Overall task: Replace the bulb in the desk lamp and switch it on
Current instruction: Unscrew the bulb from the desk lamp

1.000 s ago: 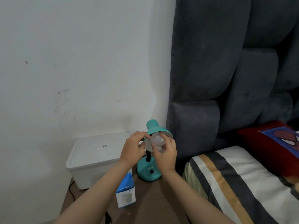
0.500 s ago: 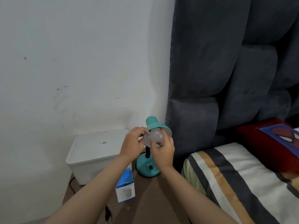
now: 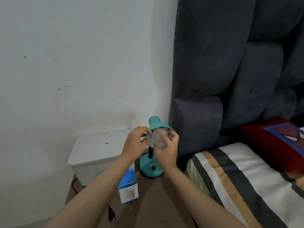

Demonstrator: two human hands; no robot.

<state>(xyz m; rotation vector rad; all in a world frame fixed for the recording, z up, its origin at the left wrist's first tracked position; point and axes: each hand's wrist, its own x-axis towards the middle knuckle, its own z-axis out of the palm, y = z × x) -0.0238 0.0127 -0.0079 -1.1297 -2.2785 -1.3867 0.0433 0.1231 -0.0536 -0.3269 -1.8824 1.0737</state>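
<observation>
both hands, left hand [image 3: 134,143] and right hand [image 3: 167,149], grip the bulb [image 3: 156,140] at the lamp shade [image 3: 158,125] rim.

the desk lamp [image 3: 151,168] looks like smooth teal painted metal or plastic, can't tell which, with a slight sheen on the base. bulb [image 3: 156,140] is frosted, milky and matt. storage box [image 3: 97,153] is white plastic, smooth, semi-matt lid. bulb carton [image 3: 128,186] is printed cardboard, blue and white, a bit glossy. table top [image 3: 158,203] reads as brown wood-look, smooth and dull. headboard [image 3: 230,63] is dark grey padded cloth, velvety nap. bedsheet [image 3: 230,178] is soft striped fabric, wall [image 3: 74,55] matt white paint, scuffed
</observation>
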